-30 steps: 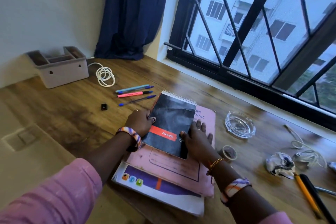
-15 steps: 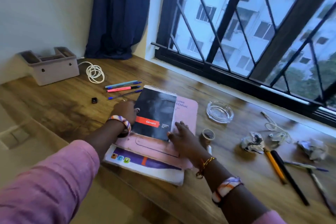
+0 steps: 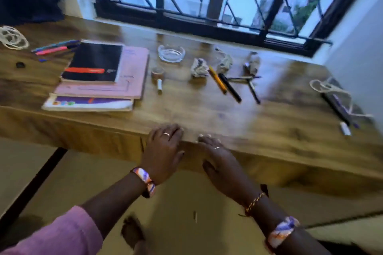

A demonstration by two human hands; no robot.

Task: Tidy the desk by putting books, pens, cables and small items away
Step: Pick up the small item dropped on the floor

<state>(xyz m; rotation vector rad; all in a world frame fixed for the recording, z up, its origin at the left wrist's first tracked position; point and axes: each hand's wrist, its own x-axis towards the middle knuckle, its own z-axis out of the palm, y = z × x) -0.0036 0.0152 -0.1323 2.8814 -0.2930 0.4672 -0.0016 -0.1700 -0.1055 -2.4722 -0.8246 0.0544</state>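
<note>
Nothing is held in either grip: the left hand [image 3: 163, 151] and the right hand [image 3: 221, 163] lie flat and wide, fingers relaxed, on the near edge of the counter [image 3: 290, 136]. The book stack [image 3: 99, 80] serves as the landmark. It sits beyond and to the left of both hands, with a black notepad [image 3: 93, 62] on top, a pink folder [image 3: 132, 76] under it and a white book [image 3: 89, 104] at the bottom, edges roughly squared. Behind the stack's left corner lie coloured pens [image 3: 53, 47], with a coiled white cable [image 3: 13, 38] further left. Just right of the stack are a tape roll [image 3: 157, 72] and a glass ashtray [image 3: 171, 53]; further right, crumpled paper [image 3: 199, 67] and loose pens [image 3: 230, 87]; well to the right, another cable [image 3: 329, 89].

The books appear gathered, so the loose pens are judged the next step. They are best swept together parallel before being lifted, so that none is rolled off the near edge; crumpled paper should be kept apart from them.
</note>
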